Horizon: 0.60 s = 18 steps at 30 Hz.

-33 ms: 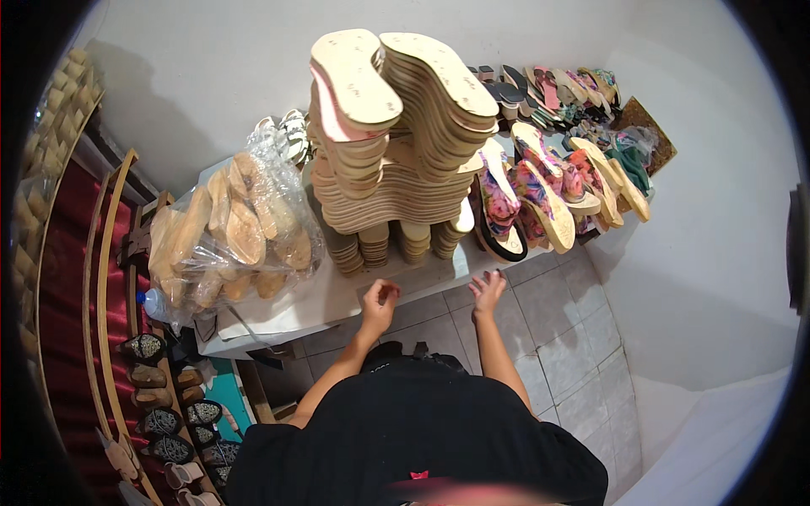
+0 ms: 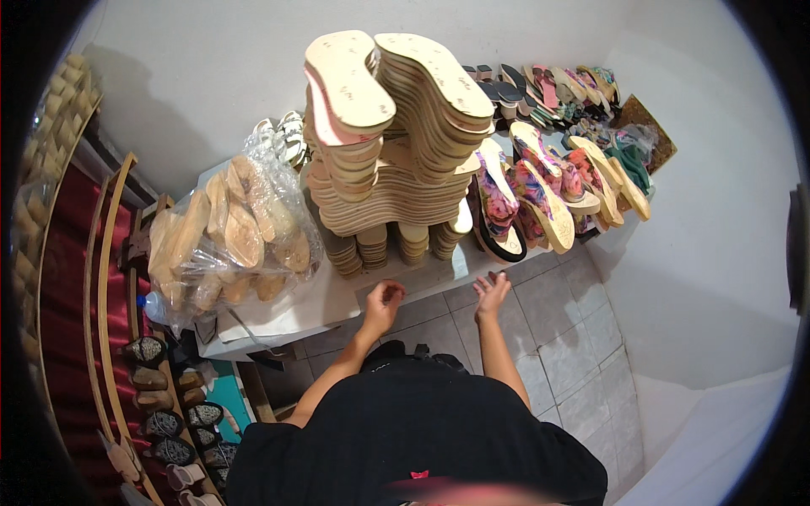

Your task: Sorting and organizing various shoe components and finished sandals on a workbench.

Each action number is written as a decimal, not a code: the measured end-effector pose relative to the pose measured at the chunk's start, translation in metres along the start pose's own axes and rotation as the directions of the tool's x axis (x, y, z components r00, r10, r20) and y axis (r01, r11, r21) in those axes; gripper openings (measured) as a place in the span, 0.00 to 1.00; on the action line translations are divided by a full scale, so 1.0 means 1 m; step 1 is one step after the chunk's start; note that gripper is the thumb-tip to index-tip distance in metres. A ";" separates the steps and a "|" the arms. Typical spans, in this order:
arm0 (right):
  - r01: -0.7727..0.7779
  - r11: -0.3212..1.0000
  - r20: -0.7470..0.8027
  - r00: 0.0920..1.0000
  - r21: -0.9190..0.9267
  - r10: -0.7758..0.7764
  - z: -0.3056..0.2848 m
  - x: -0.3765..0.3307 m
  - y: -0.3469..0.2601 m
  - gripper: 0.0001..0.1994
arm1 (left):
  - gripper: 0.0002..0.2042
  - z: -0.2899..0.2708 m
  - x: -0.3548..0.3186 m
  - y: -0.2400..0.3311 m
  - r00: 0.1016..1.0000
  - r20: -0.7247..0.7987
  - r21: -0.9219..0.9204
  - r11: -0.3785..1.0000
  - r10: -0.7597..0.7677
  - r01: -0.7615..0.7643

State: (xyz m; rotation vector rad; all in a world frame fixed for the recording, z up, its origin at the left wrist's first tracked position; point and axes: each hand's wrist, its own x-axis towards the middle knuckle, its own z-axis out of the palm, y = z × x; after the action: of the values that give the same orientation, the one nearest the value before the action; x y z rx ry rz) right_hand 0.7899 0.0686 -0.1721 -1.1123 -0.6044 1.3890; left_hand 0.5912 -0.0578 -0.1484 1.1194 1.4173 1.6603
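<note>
My left hand (image 2: pixel 383 305) is just off the table's front edge, fingers loosely curled in, with nothing visible in them. My right hand (image 2: pixel 491 295) is a little further right, palm partly turned up and fingers spread, holding nothing. Ahead of both hands rises a tall stack of pale wooden sole-shaped pieces (image 2: pixel 388 198), layered crosswise, with two higher piles on top. Neither hand touches it. Nearest the right hand is a floral wedge sandal (image 2: pixel 499 198) with a black-edged sole.
A clear plastic bag of wooden shoe forms (image 2: pixel 240 223) lies on the white table (image 2: pixel 287 314) at the left. More floral sandals (image 2: pixel 544 202) and dark-soled sandals (image 2: pixel 510 88) fill its right side. Shoes line a rack (image 2: pixel 164 422) at lower left. Grey floor tiles (image 2: pixel 548 308) show beyond my right hand.
My right hand's fingers have opened out slightly and turned. My left hand is a touch further right. The stack appears shifted slightly left in the view.
</note>
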 end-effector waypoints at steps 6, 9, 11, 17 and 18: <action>-0.154 0.959 0.156 0.981 0.236 0.119 -0.015 0.024 -0.053 0.31 | 0.09 0.052 0.021 -0.003 0.877 0.427 -0.039 0.965 -0.219 0.260; -0.198 0.969 0.288 0.946 0.147 0.150 -0.017 0.037 -0.066 0.31 | 0.12 0.076 0.033 0.004 0.804 0.562 0.078 0.980 -0.193 0.181; -0.260 0.953 0.336 0.921 0.157 0.196 -0.020 0.047 -0.069 0.30 | 0.14 0.097 0.040 -0.008 0.816 0.550 0.036 0.981 -0.177 0.188; -0.528 0.823 0.508 0.777 0.207 0.371 -0.026 0.071 -0.074 0.25 | 0.25 0.151 0.064 -0.026 0.937 0.285 0.134 0.976 -0.203 0.171; -0.559 0.813 0.545 0.738 0.164 0.398 -0.026 0.074 -0.077 0.24 | 0.27 0.163 0.068 -0.037 0.971 0.187 0.144 0.981 -0.152 0.126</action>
State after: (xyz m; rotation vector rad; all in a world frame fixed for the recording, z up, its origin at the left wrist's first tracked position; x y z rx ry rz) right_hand 0.8588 0.1455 -0.1351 -0.6633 -0.4216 2.1865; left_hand 0.7114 0.0752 -0.1660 1.1925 1.4577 1.3356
